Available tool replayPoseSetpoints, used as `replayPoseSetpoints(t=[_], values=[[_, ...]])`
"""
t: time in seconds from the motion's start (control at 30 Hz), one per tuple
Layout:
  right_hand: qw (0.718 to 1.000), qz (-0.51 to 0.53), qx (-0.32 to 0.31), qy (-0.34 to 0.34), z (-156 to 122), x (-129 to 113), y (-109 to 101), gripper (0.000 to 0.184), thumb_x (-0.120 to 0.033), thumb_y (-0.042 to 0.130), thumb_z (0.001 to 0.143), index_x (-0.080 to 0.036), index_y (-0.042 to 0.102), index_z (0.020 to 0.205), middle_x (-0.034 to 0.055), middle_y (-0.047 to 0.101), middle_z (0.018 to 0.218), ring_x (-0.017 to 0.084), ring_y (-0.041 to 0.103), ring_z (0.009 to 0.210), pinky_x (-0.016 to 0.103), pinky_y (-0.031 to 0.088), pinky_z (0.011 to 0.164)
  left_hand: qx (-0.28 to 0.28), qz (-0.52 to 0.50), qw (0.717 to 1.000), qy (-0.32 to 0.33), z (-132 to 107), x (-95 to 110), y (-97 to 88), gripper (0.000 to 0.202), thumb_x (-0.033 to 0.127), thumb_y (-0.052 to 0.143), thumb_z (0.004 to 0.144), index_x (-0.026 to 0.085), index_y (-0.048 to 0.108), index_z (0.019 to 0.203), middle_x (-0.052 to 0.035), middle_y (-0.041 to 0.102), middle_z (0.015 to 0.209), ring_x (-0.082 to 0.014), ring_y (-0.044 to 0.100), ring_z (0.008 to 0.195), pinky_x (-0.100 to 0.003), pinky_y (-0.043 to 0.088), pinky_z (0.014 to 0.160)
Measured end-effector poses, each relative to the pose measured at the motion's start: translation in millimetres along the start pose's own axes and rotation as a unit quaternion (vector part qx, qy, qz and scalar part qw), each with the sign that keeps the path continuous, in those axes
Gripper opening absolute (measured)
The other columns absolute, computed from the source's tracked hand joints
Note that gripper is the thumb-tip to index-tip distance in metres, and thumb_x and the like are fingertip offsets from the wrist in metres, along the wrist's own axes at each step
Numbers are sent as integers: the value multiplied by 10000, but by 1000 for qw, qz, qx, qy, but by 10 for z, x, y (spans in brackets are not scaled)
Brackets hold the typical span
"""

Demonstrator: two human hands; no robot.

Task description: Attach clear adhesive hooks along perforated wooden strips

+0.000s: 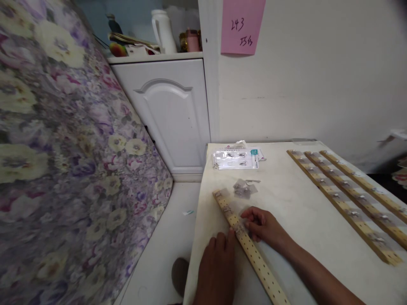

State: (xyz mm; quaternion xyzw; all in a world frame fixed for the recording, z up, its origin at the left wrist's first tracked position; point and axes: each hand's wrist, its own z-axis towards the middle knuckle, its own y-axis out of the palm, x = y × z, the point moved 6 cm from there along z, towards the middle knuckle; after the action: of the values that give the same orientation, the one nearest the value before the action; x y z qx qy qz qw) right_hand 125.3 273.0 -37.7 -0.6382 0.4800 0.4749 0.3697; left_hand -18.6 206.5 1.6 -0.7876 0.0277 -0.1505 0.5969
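A narrow, pale wooden strip (259, 264) with rows of holes lies slantwise near the table's left edge. Small clear plastic pieces with metal bits (227, 209) sit along its far half. My left hand (218, 258) is at the strip's left side, fingers bent and fingertips pressed against its edge. Across from it, my right hand (262, 226) has curled fingers, with thumb and forefinger pinched at a clear plastic piece (241, 230) on the strip; its exact shape is hard to make out. Just beyond lies a small pile of clear packets (244, 189) with metal bits.
Several similar loaded strips (345, 199) lie side by side at the table's right. A clear blister package (235, 158) rests at the back of the white table (273, 169). A floral curtain (79, 148) hangs left, beside a white cabinet (168, 123).
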Motion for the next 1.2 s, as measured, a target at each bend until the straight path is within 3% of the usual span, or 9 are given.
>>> replayPoseSetpoints(t=[0.63,1.2], values=[[1000,-12,9,-23,-14,-16,19,195,-303,631,729,-203,555,878,-60,532,651,64,491,405,199,383,390,3,-2,1000,5,29,-6,-9,636,-29,275,805,204,334,1394,-100,535,1138,-216,493,979,-361,438,840],[993,-82,73,-38,-31,-67,18,139,-300,652,721,-203,582,794,-45,507,592,90,448,475,196,374,400,18,23,1000,11,30,2,-19,643,-46,280,796,196,345,1388,-92,555,1111,-197,506,959,-342,454,828]])
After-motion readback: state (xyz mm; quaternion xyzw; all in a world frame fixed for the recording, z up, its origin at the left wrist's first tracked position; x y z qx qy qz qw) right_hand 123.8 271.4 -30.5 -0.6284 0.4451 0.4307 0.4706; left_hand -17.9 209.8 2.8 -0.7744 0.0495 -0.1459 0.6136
